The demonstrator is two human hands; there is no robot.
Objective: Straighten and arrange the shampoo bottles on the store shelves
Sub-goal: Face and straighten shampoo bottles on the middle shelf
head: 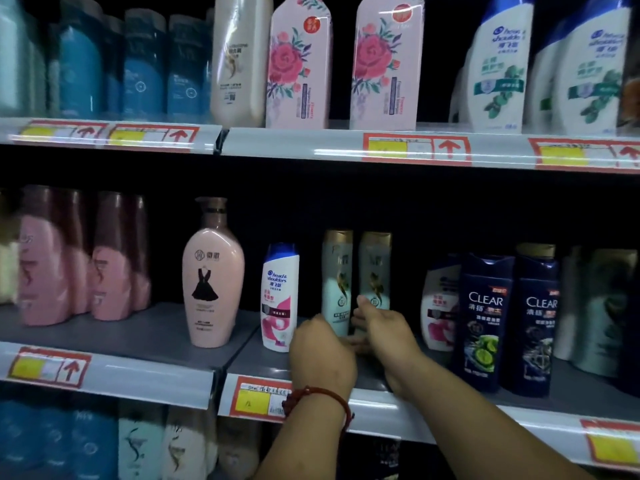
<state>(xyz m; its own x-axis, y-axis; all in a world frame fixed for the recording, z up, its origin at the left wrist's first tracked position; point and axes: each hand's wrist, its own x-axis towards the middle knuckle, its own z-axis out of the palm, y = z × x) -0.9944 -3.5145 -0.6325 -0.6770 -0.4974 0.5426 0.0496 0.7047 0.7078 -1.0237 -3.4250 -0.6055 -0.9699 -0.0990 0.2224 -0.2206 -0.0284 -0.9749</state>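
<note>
Two hands: both reach over the front edge of the middle shelf point(256, 363).
Left hand point(322, 351): red bracelet point(318, 396) at the wrist; fingers hidden behind its back, so its grip cannot be told.
Right hand point(384, 329): thumb on the right green bottle point(375, 268), fingers curled round its base.
Left green bottle point(337, 271): upright just beside it, set back from the edge.
Head & Shoulders bottle point(280, 296): further left, nearer the front edge.

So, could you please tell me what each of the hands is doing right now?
Left hand: at the left green bottle, fingers hidden; cannot tell.
Right hand: grips the right green bottle.
</note>
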